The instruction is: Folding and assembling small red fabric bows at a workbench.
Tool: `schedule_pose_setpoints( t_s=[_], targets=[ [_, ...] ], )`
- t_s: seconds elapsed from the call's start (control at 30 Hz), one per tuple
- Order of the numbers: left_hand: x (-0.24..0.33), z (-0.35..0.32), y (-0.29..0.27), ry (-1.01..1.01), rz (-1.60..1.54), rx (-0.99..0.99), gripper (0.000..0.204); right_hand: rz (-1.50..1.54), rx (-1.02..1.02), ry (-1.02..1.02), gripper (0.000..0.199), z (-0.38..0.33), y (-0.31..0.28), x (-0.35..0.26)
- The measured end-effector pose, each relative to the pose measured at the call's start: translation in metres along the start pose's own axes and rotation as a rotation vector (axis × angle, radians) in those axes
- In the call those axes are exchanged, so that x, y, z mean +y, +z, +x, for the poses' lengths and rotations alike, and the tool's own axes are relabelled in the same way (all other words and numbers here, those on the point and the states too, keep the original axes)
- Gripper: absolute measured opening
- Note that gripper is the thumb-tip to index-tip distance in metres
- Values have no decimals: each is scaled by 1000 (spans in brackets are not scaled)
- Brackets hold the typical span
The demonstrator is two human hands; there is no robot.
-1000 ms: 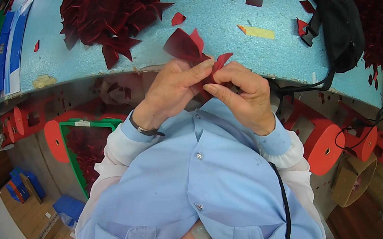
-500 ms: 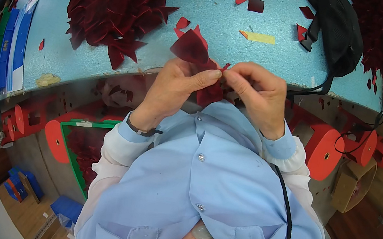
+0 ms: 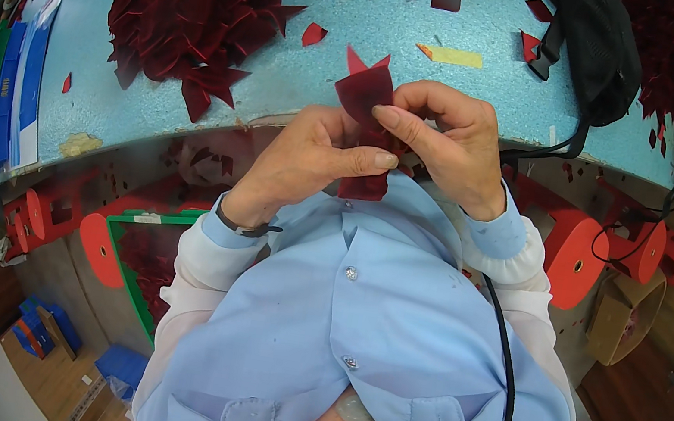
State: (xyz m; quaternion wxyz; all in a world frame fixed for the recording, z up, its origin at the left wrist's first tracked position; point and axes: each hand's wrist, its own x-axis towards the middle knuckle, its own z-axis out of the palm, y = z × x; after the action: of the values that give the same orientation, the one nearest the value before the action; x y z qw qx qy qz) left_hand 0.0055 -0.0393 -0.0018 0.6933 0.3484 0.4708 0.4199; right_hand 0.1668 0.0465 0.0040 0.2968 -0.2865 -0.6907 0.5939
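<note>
A workshop, by its blue worktable (image 3: 288,72) with heaped dark-red fabric pieces (image 3: 197,11), red stools (image 3: 566,249) and green crate (image 3: 132,286).

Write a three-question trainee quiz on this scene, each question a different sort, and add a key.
1. Multiple choice. What do the left hand and the right hand both hold?
A) a cardboard box
B) a dark red fabric piece
C) a black cable
2. True or false. The yellow strip lies on the blue table, to the left of the black bag.
3. Fill in. The person wears a dark wristband on the ____ wrist.

Key: 1. B; 2. True; 3. left
</note>
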Motion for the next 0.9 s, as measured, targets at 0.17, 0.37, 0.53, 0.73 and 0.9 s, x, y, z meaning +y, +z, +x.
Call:
schedule_pose_setpoints(
  t_s=[0.17, 0.37, 0.53, 0.73, 0.9],
  targets=[
    [1, 3, 2, 3, -73, -20, 24, 69, 32, 68, 8, -1, -2, 5],
    [4, 4, 7, 19, -134, -8, 28, -24, 128, -161, 9, 5, 0, 8],
    [3, 6, 7, 52, -157, 7, 32, -103, 101, -305, 12, 3, -3, 4],
    [4, 5, 4, 5, -108, 14, 32, -156, 73, -214, 15, -2, -2, -1],
    [-2, 5, 1, 0, -44, 18, 33, 18, 171, -20, 14, -2, 2, 0]
  ],
)
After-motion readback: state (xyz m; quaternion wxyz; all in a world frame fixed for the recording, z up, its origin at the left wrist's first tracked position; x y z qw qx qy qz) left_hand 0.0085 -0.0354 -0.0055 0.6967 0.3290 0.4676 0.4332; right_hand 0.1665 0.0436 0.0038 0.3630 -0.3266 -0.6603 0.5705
